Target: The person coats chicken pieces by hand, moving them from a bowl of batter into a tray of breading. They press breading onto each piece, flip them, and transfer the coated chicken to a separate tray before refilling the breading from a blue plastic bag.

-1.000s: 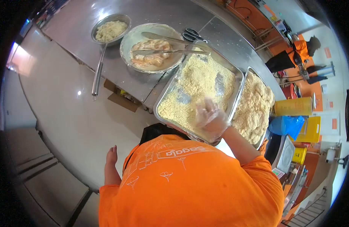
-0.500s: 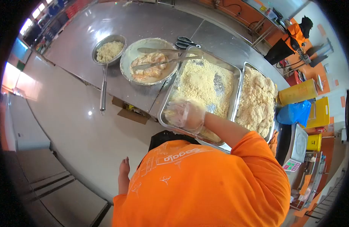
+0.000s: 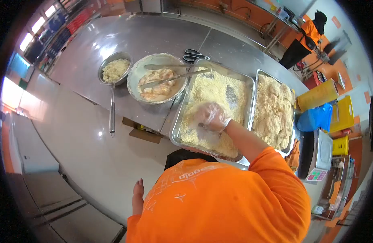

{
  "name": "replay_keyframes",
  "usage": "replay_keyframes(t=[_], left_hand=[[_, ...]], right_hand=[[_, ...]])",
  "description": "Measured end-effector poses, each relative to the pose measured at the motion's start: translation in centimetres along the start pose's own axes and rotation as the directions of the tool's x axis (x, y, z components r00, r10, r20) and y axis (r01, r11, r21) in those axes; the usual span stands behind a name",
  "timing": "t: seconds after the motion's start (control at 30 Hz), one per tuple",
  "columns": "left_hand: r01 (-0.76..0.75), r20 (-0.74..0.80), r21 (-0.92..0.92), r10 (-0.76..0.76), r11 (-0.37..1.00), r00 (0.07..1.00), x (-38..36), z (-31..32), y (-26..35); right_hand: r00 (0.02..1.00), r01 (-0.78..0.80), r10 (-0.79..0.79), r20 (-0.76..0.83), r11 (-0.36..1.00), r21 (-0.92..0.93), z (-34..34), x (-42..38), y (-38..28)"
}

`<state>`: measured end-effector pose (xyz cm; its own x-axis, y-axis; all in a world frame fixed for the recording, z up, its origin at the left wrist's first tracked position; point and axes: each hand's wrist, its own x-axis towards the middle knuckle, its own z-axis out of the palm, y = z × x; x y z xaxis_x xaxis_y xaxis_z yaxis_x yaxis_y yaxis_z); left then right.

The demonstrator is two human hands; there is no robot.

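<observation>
My right hand [image 3: 210,116], in a clear plastic glove, is over the near half of a metal tray [image 3: 251,117] of pale yellow crumbs [image 3: 208,85]. Its fingers point down at the crumbs and are blurred, so whether they hold any is unclear. Low at my left side, away from the table, my left hand [image 3: 138,188] is bare, with its fingers stretched out and nothing in them. Left of the tray, a white bowl [image 3: 132,83] contains battered pieces [image 3: 157,83]. Metal tongs [image 3: 166,66] rest across the bowl and the tray's edge.
A second tray [image 3: 256,87] holds coated pieces [image 3: 273,109]. Black-handled scissors [image 3: 193,56] lie behind the crumb tray. A strainer [image 3: 113,101] with crumbs is at the left. On the right are a blue bag [image 3: 316,118], yellow containers [image 3: 318,95] and a scale [image 3: 322,156]. Another person [image 3: 304,42] stands at the back.
My right hand has moved away from the tray's near left corner, rightward and toward its middle. My left hand stays low, and the view has shifted slightly.
</observation>
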<state>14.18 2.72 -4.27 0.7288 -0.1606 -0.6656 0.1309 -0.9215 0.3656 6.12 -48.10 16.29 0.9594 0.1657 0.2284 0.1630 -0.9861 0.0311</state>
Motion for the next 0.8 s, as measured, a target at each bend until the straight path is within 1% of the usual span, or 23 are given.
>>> replay_keyframes(t=[0.03,0.07,0.1,0.13,0.17,0.2,0.23,0.27,0.3,0.33,0.4,0.43,0.47,0.5,0.53,0.57,0.6,0.63,0.7,0.73,0.77,0.8], left_hand=[[-0.021,0.012,-0.001,0.021,1.0,1.0,0.4,-0.7,0.9],[-0.041,0.026,0.0,0.041,0.999,0.999,0.7,-1.0,1.7],[-0.06,0.014,-0.033,0.06,0.998,0.998,0.6,-1.0,2.5],[-0.081,0.002,-0.059,0.081,0.995,0.997,0.7,-1.1,3.1],[-0.106,-0.01,-0.08,0.105,0.991,0.994,0.6,-1.3,3.5],[-0.102,-0.007,-0.062,0.102,0.993,0.995,0.3,-1.4,3.8],[-0.099,-0.004,-0.045,0.098,0.994,0.995,-0.1,-1.4,4.1],[-0.094,0.0,-0.028,0.094,0.995,0.996,-0.4,-1.3,4.3],[-0.076,0.011,-0.024,0.077,0.997,0.997,-0.5,-0.9,3.9],[-0.06,0.023,-0.017,0.061,0.998,0.998,-0.6,-0.3,3.0],[-0.009,0.06,0.015,0.008,1.0,0.998,-1.0,0.1,1.5],[0.027,0.082,0.039,-0.03,0.999,0.996,-1.3,0.1,0.9],[0.065,0.102,0.059,-0.071,0.996,0.992,-1.6,0.2,0.4],[0.088,0.099,0.014,-0.089,0.996,0.991,-1.9,0.5,-0.2],[0.113,0.096,-0.028,-0.11,0.993,0.989,-2.0,0.9,-1.1],[0.135,0.094,-0.067,-0.128,0.989,0.987,-1.9,1.1,-2.1],[0.138,0.087,-0.047,-0.134,0.989,0.987,-2.0,1.0,-2.6],[0.136,0.079,-0.033,-0.133,0.99,0.988,-2.0,0.9,-2.4],[0.124,0.065,-0.033,-0.121,0.992,0.991,-2.1,0.8,-1.3],[0.118,0.061,-0.042,-0.115,0.992,0.991,-2.5,0.6,-0.5],[0.118,0.058,-0.051,-0.115,0.992,0.992,-2.7,0.8,0.1],[0.099,0.049,-0.074,-0.096,0.992,0.994,-2.8,1.3,0.4]], right_hand=[[0.988,-0.09,0.098,0.115,0.993,-0.071,-1.5,0.8,0.4],[0.954,-0.171,0.203,0.22,0.973,-0.154,-2.7,1.6,0.9],[0.902,-0.275,0.337,0.268,0.93,-0.244,-3.3,2.3,1.4],[0.829,-0.372,0.473,0.298,0.865,-0.337,-3.8,3.0,2.0],[0.736,-0.456,0.602,0.31,0.779,-0.431,-4.3,3.5,2.3],[0.708,-0.615,0.656,0.263,0.755,-0.227,-5.3,3.7,2.5],[0.667,-0.728,0.709,0.23,0.686,-0.004,-6.6,3.5,2.9],[0.614,-0.788,0.76,0.214,0.575,0.221,-7.3,3.2,3.6],[0.69,-0.724,0.719,0.088,0.684,0.089,-4.3,2.6,5.7],[0.592,-0.802,0.776,0.216,0.595,0.059,-4.8,3.9,5.6],[0.346,-0.913,0.827,0.444,0.405,-0.043,-5.6,6.8,4.8],[0.534,-0.819,0.812,0.235,0.566,-0.094,-3.7,6.1,4.5],[0.702,-0.697,0.712,0.027,0.693,-0.182,-0.3,4.7,4.0],[0.829,-0.557,0.536,-0.157,0.774,-0.3,1.6,4.0,3.6],[0.824,-0.531,0.564,0.052,0.801,-0.276,0.6,4.6,3.6],[0.784,-0.511,0.564,0.258,0.824,-0.246,-0.7,5.1,4.1],[0.737,-0.493,0.548,0.395,0.836,-0.24,-2.0,5.8,4.5],[0.674,-0.478,0.521,0.523,0.848,-0.228,-3.3,6.5,4.9],[0.585,-0.408,0.475,0.657,0.873,-0.268,-4.8,8.1,6.0],[0.611,-0.55,0.588,0.53,0.797,-0.249,-4.5,8.3,6.2],[0.606,-0.675,0.689,0.397,0.71,-0.201,-3.8,8.4,6.2],[0.57,-0.78,0.777,0.267,0.614,-0.123,-2.9,8.5,6.2]])
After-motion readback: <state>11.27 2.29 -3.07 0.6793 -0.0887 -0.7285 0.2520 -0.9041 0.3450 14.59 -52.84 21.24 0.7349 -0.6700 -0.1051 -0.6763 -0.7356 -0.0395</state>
